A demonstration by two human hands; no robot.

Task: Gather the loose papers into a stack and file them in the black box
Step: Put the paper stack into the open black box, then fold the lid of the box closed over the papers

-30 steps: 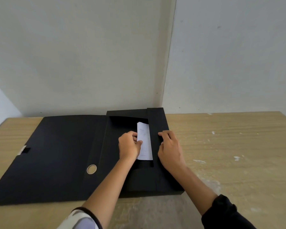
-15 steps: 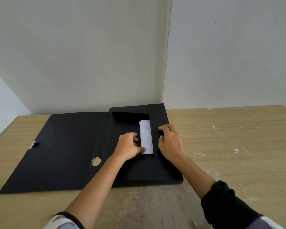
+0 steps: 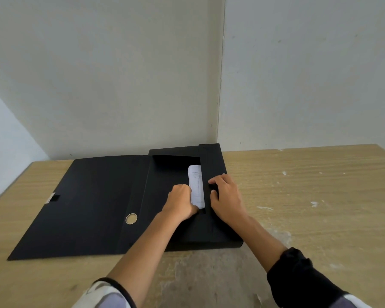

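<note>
The black box (image 3: 211, 232) lies open on the wooden table, its wide lid (image 3: 82, 203) folded out flat to the left. A stack of white papers (image 3: 196, 185) shows as a narrow strip inside the box, against its right wall. My left hand (image 3: 180, 204) rests on the papers' left side, fingers curled onto them. My right hand (image 3: 226, 197) presses on the box's right flap beside the papers, fingers bent. Most of the stack is hidden under the box's flaps and my hands.
The wooden table (image 3: 309, 196) has white paint marks on its right part and a worn grey patch near me. White walls meet in a corner right behind the box. A round finger hole (image 3: 131, 218) sits in the box spine.
The papers have sunk lower and flatter into the box. My left hand has moved slightly down along them; my right hand stays on the right flap. The view has tilted a little.
</note>
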